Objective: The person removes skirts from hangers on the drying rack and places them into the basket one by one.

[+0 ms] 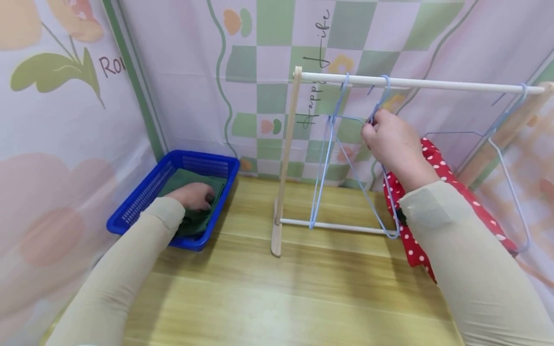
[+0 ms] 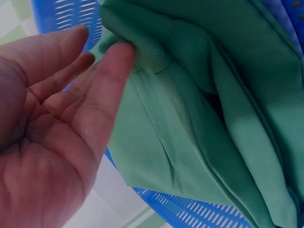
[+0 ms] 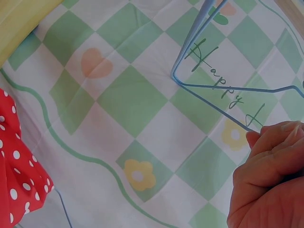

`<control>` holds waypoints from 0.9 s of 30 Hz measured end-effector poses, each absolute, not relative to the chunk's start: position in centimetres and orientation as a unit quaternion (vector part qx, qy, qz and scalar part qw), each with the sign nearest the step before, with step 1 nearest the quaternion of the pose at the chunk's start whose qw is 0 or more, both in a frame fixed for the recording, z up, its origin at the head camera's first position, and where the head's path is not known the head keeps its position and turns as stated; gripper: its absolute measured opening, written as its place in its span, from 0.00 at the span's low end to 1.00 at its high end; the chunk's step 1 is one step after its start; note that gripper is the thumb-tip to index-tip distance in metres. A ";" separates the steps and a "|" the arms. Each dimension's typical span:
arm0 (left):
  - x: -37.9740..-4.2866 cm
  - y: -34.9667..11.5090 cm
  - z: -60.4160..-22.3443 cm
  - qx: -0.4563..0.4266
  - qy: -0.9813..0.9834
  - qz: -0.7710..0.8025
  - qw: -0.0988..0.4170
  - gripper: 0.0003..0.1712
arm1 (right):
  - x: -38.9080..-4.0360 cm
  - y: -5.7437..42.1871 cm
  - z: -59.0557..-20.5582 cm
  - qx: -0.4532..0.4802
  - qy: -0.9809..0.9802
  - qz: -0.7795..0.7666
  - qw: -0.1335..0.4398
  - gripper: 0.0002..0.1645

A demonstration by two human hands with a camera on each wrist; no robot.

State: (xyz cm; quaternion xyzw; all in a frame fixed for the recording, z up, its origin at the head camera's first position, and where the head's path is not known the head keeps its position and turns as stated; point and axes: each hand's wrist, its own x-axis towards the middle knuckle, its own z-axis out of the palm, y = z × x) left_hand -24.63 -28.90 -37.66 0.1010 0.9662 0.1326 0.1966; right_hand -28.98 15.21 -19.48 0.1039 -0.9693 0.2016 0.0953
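Observation:
My left hand [image 1: 195, 196] is over the blue basket, touching a folded green garment [image 2: 161, 123] inside it. In the left wrist view the fingers are loosely bent, with a fingertip against a ribbed band of the cloth and a gap below the thumb. My right hand [image 1: 396, 144] pinches a blue wire hanger [image 1: 384, 98] just below its hook, which is over the white rail [image 1: 450, 85]. Another blue hanger [image 1: 331, 144] hangs to the left. At the right end, a third hanger [image 1: 510, 178] hangs by a red polka-dot cloth [image 1: 441, 163], partly hidden by my right arm.
The blue basket [image 1: 231, 166] stands at the table's back left. A wooden upright [image 1: 289, 154] on a foot carries the rail's left end, with a lower white bar [image 1: 346, 227] across. Patterned curtains [image 1: 182, 96] enclose the wooden table [image 1: 259, 293].

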 end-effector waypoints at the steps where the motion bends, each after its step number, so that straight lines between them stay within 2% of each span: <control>1: -24.6 -28.8 -37.7 0.104 0.965 0.134 0.202 0.24 | -29.0 15.3 -19.5 0.105 -0.969 0.201 0.097 0.27; 12: -24.1 -28.8 -37.3 0.096 0.951 0.174 0.237 0.26 | -28.6 15.3 -19.3 0.106 -0.967 0.211 0.098 0.25; 27: -23.9 -28.0 -36.2 0.112 0.958 0.182 0.192 0.23 | -28.6 15.2 -19.5 0.110 -0.966 0.211 0.098 0.25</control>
